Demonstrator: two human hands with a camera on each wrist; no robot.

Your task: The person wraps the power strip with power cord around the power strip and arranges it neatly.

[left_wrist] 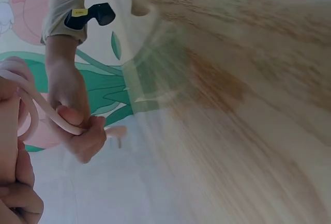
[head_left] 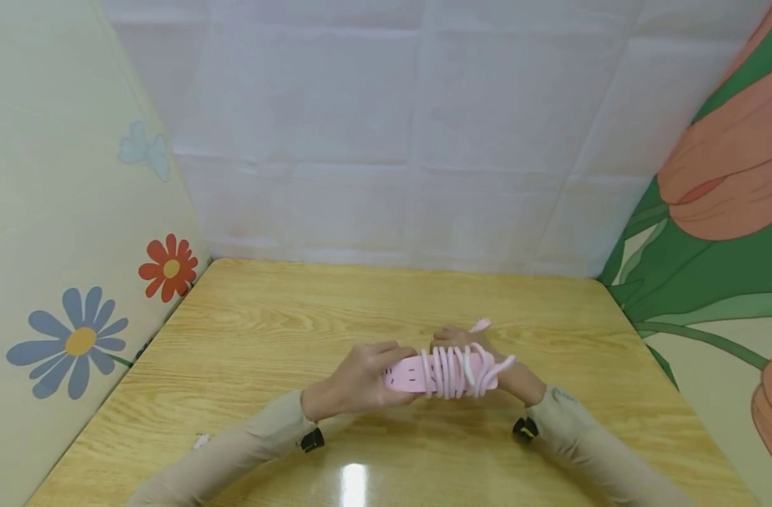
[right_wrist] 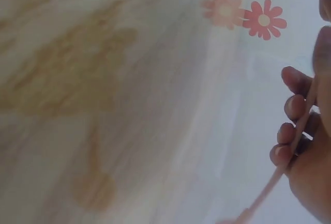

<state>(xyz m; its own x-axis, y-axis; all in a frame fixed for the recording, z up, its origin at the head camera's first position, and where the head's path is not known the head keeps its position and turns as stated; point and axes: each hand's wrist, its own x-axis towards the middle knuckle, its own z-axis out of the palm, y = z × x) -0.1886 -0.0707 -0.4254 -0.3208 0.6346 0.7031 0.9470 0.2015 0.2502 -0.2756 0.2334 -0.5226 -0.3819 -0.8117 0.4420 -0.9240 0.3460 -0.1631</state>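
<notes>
A pink power strip [head_left: 403, 377] is held up over the table, its outlet face toward the head camera. My left hand [head_left: 359, 377] grips its left end, thumb along the upper edge. Several turns of pink cord [head_left: 448, 373] wrap the middle and right end, with one loop sticking out to the right. Behind that end, my right hand [head_left: 452, 338] holds the free stretch of cord; in the left wrist view its fingers curl round the cord [left_wrist: 47, 109]. A pink plug [head_left: 480, 324] pokes out beyond the right hand. The right wrist view shows the cord [right_wrist: 266, 193] running across my fingers.
Beneath the hands is a wood-grain table [head_left: 284, 303]. A small white scrap [head_left: 201, 441] lies near the left forearm. A white sheet [head_left: 360, 141] hangs behind the far edge, with flowered cloths at the left and right. Black cameras [head_left: 312, 440] are strapped under both wrists.
</notes>
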